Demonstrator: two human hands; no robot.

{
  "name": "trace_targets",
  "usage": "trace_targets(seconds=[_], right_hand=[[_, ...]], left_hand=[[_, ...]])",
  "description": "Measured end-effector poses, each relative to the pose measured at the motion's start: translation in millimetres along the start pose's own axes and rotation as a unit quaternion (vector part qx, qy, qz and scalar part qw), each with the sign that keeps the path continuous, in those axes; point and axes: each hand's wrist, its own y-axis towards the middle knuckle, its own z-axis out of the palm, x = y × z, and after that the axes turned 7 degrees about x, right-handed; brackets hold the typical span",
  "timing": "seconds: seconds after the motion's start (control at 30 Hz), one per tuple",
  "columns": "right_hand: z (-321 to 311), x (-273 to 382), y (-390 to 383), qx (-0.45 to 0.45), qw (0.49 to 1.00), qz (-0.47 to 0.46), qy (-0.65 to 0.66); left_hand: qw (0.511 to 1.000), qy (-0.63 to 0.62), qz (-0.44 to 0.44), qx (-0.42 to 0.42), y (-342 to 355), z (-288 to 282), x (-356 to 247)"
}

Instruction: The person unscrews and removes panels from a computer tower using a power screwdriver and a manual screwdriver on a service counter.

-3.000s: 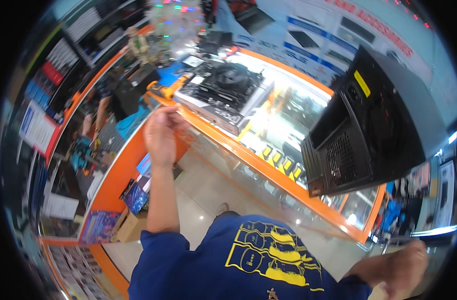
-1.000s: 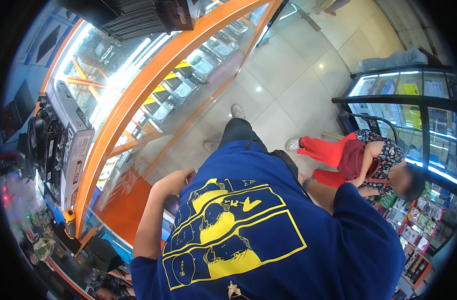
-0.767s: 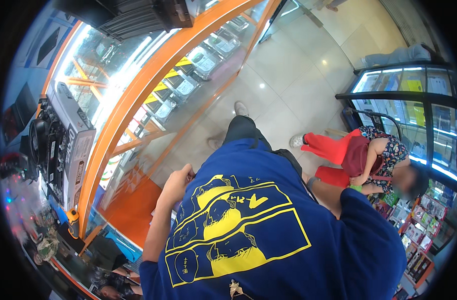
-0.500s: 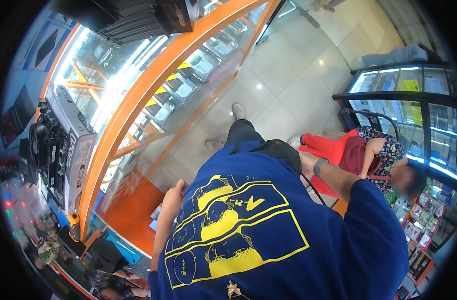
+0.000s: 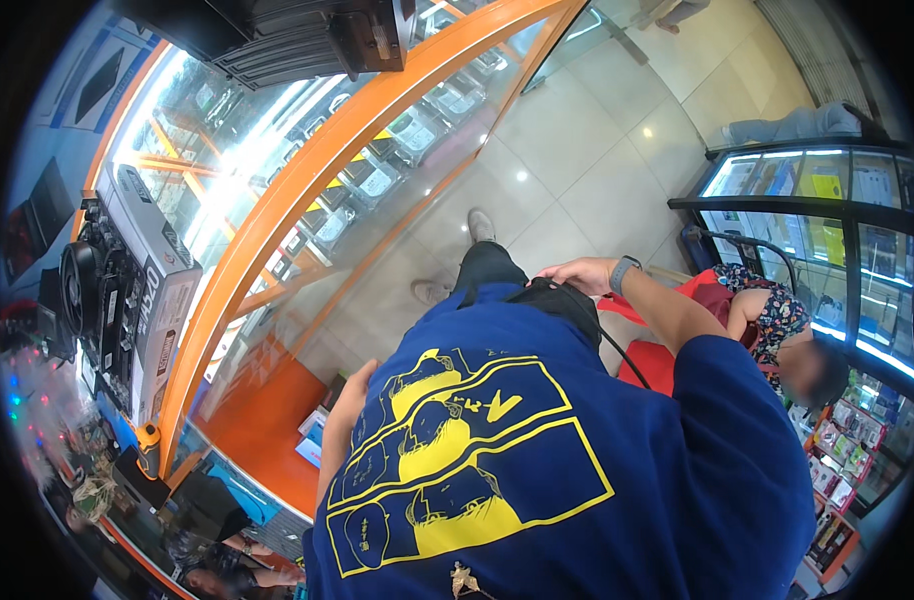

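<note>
My right hand (image 5: pixel 582 275), with a grey watch band on its wrist, is at the front of my waist. Its fingers are bent over the top edge of a black pouch (image 5: pixel 567 308), and a black cord runs down beside that pouch. On the other side, my left hand (image 5: pixel 353 390) hangs close against my blue T-shirt (image 5: pixel 507 430). Its fingers are mostly hidden by the shirt, so I cannot make out what they do.
A glass display counter with an orange frame (image 5: pixel 277 215) curves along my left, with boxed goods inside. On it stand a grey box (image 5: pixel 167 290) and a black device (image 5: pixel 307 35). A seated person in red (image 5: pixel 767 305) is at my right, beside a lit glass cabinet (image 5: pixel 807 215).
My right hand has come forward and inward from my side onto the black pouch. My left hand has drawn slightly back against the shirt.
</note>
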Motion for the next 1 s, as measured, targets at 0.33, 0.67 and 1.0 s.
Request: trace_targets(seconds=[0.33,0.67,1.0], right_hand=[[-7,-33,1,-0.187,0.975,-0.043,0.110],[38,-89,-95,0.025,0.953,0.302,-0.011],[105,-107,-68,0.144,0.932,0.329,-0.058]], left_hand=[[1.000,0.024,0.004,0.005,-8,-2,-17],[0.999,0.045,0.019,0.016,-15,1,-60],[1.000,0.007,0.007,0.003,-11,0,-64]])
